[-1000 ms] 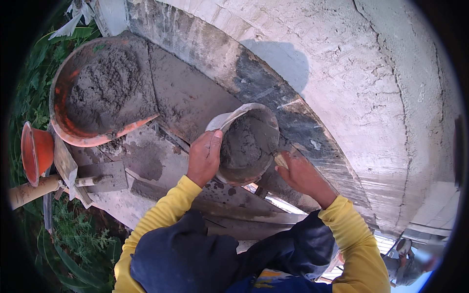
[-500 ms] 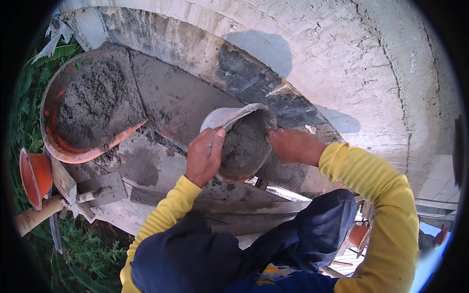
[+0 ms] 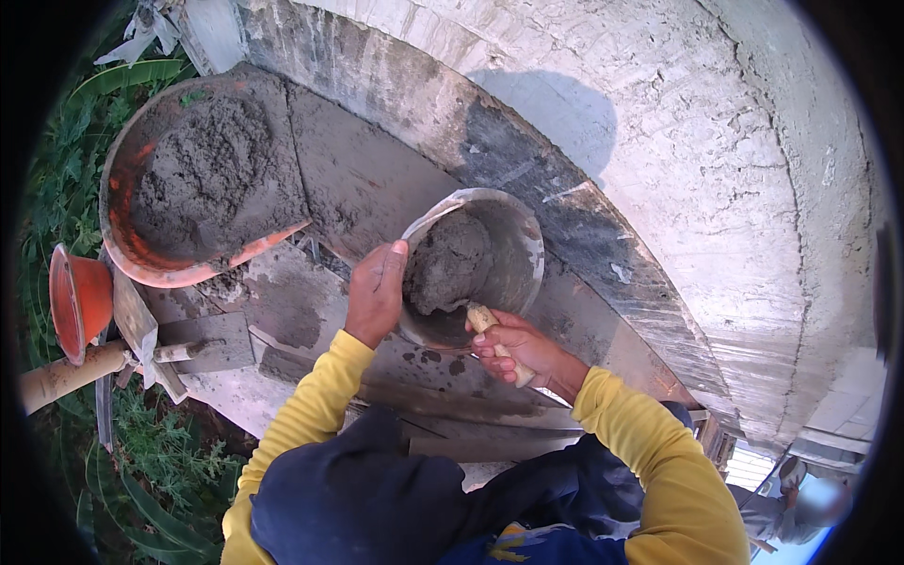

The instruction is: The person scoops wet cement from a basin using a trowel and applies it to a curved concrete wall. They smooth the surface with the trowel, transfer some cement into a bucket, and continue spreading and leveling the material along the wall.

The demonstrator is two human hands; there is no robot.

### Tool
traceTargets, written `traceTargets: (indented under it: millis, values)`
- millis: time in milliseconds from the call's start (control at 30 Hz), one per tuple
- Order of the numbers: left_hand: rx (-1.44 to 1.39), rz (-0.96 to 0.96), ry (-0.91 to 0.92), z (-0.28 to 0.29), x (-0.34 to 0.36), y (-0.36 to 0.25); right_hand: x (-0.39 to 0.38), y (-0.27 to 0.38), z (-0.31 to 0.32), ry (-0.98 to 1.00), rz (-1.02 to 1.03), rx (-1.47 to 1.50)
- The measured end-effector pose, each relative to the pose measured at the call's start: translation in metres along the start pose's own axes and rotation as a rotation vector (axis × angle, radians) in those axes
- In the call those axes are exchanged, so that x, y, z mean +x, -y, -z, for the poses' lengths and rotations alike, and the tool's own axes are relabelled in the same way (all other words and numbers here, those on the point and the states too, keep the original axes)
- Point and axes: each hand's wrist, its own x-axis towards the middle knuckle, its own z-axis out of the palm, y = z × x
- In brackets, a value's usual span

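Observation:
A pale, mortar-stained bucket (image 3: 521,226) stands tilted in front of me, its mouth facing up. My left hand (image 3: 374,292) is closed on the bucket's left rim. In my right hand (image 3: 524,350) is the wooden handle of a trowel (image 3: 484,318), held at the near edge of the bucket. The trowel's blade is mostly hidden in or under the wet grey mortar (image 3: 450,254), which is heaped at the left inside the bucket.
A cut-open orange tub (image 3: 179,276) holding more mortar (image 3: 212,169) lies at the left. Beside it are a small orange bucket (image 3: 80,303), a flat steel float (image 3: 212,344) and a bamboo pole (image 3: 75,377). A curved concrete wall (image 3: 678,188) rises at the right; another person (image 3: 777,513) shows at the lower right.
My right hand has swung from the bucket's right rim down to its near edge, bringing the trowel handle into sight. The mortar now sits heaped at the left, with the right inner wall exposed.

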Motion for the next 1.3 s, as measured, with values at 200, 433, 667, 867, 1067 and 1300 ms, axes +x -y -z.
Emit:
traceTargets:
  millis: [200,433,667,867,1067,1300]
  values:
    - [0.059,0.020,-0.012,0.001,0.014,0.005,-0.019,-0.015,0.028,0.376,0.129,0.764]
    - [0.056,-0.003,-0.006,0.001,0.020,0.009,-0.143,0.016,0.023,-0.192,0.158,-0.306]
    - [0.085,-0.087,0.049,-0.015,0.016,-0.010,-0.096,0.044,0.044,-0.634,0.466,-2.002]
    - [0.168,-0.025,0.045,-0.016,0.009,-0.010,-0.048,0.012,-0.057,-0.360,0.268,-1.883]
    - [0.159,-0.026,-0.001,-0.007,-0.003,-0.012,-0.095,0.065,-0.023,-0.582,0.305,-1.960]
    - [0.158,-0.108,0.050,-0.031,-0.006,-0.017,-0.050,0.015,-0.039,-0.403,0.164,-1.770]
